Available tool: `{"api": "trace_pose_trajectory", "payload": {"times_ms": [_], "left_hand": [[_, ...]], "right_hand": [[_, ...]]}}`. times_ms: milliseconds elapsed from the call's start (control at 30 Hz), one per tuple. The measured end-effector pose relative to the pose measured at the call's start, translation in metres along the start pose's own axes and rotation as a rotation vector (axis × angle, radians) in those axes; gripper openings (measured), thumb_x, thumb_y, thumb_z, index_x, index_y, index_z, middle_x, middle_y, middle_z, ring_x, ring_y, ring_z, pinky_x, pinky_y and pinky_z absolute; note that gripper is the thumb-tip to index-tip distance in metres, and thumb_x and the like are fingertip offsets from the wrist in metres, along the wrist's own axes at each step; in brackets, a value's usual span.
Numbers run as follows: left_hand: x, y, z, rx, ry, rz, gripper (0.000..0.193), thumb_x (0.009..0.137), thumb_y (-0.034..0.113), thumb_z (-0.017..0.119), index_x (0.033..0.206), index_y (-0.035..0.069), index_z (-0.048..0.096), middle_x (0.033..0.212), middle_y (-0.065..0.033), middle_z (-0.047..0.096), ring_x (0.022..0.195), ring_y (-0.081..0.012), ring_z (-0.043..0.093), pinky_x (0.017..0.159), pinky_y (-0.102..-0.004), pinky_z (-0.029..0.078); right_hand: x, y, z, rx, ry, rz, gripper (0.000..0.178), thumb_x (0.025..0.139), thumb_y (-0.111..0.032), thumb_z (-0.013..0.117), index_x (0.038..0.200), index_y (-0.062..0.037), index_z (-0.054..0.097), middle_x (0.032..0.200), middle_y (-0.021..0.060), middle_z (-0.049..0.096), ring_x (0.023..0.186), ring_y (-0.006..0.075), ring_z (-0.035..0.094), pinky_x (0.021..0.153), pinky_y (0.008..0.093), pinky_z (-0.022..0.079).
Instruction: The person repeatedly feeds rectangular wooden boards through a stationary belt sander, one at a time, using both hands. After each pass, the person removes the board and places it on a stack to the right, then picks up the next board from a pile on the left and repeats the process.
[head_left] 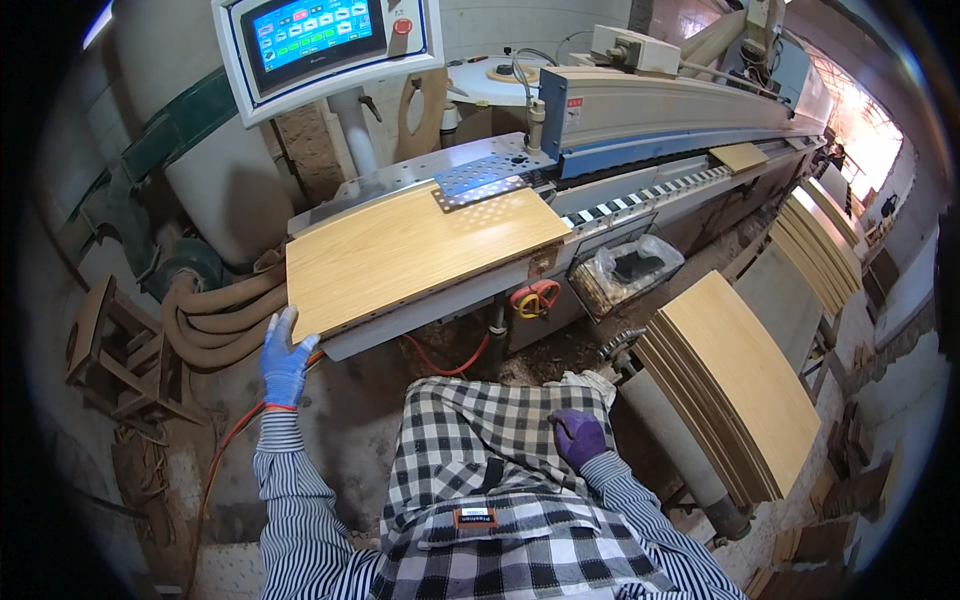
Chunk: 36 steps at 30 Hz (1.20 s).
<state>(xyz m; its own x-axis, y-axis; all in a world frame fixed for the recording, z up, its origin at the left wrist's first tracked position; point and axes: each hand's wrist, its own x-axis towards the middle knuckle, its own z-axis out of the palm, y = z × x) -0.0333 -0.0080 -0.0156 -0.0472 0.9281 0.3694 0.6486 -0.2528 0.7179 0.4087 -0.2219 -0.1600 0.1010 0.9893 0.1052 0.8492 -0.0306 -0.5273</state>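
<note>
A wood-grain panel (410,255) lies flat on the machine's infeed table (345,347), its far edge reaching under a blue perforated plate (480,180). At the panel's near left corner is my left hand (287,368), in a blue glove. Its fingers are stretched out and apart, and they touch the panel's end edge without wrapping round it. My right hand (580,437), in a purple glove, rests against the checked apron (490,440) at my front. Its fingers are curled in, and the inside of that hand is hidden.
A stack of similar panels (745,375) lies on a roller stand to my right, more stacks (815,250) beyond. Above the table hangs a control screen (315,35). A smaller panel (738,156) sits far along the machine. Ribbed hoses (225,315) and a wooden stool (125,350) are left.
</note>
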Motion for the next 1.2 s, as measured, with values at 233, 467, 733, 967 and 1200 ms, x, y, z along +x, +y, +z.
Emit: {"api": "trace_pose_trajectory", "payload": {"times_ms": [233,467,733,967,1200], "left_hand": [[0.002,0.013,0.016,0.006,0.037,0.014,0.063,0.075,0.013,0.078,0.133,0.005,0.054,0.140,-0.0226,0.045,0.133,-0.0297,0.041,0.108,-0.0370,0.036],[0.004,0.004,0.019,0.060,0.091,0.020,0.068,0.070,0.024,0.082,0.131,0.011,0.056,0.140,-0.0239,0.045,0.130,-0.0325,0.044,0.108,-0.0398,0.035],[0.015,0.014,0.063,0.177,0.116,0.136,0.072,0.068,0.039,0.081,0.130,0.011,0.057,0.134,-0.0227,0.052,0.129,-0.0371,0.042,0.109,-0.0454,0.030],[0.020,0.050,0.092,0.410,0.080,0.409,0.067,0.076,0.038,0.076,0.132,0.010,0.053,0.120,-0.0191,0.060,0.115,-0.0355,0.052,0.103,-0.0461,0.036],[0.017,0.062,0.085,0.425,0.001,0.431,0.056,0.080,0.027,0.071,0.130,0.011,0.054,0.098,-0.0131,0.065,0.098,-0.0301,0.059,0.094,-0.0431,0.042]], "right_hand": [[-0.002,0.006,0.003,0.042,0.026,-0.047,0.027,0.089,-0.023,0.050,0.101,-0.0065,0.068,0.100,0.0187,0.067,0.093,0.0362,0.063,0.084,0.0444,0.050],[0.026,0.009,-0.060,0.131,0.404,0.030,0.021,0.084,-0.011,0.060,0.103,-0.0033,0.067,0.098,0.0209,0.067,0.094,0.0374,0.063,0.085,0.0433,0.050],[0.094,0.054,-0.168,-0.551,0.474,-0.049,0.051,0.071,-0.010,0.067,0.121,-0.0069,0.055,0.124,0.0144,0.056,0.116,0.0327,0.049,0.097,0.0453,0.040],[0.107,0.096,-0.173,-0.601,0.397,-0.073,0.032,0.080,-0.009,0.057,0.111,-0.0069,0.059,0.116,0.0132,0.061,0.109,0.0333,0.055,0.091,0.0455,0.044],[0.054,0.061,-0.154,-0.549,0.471,-0.075,0.028,0.081,-0.007,0.054,0.109,-0.0043,0.059,0.112,0.0153,0.062,0.104,0.0346,0.058,0.088,0.0449,0.046]]}}
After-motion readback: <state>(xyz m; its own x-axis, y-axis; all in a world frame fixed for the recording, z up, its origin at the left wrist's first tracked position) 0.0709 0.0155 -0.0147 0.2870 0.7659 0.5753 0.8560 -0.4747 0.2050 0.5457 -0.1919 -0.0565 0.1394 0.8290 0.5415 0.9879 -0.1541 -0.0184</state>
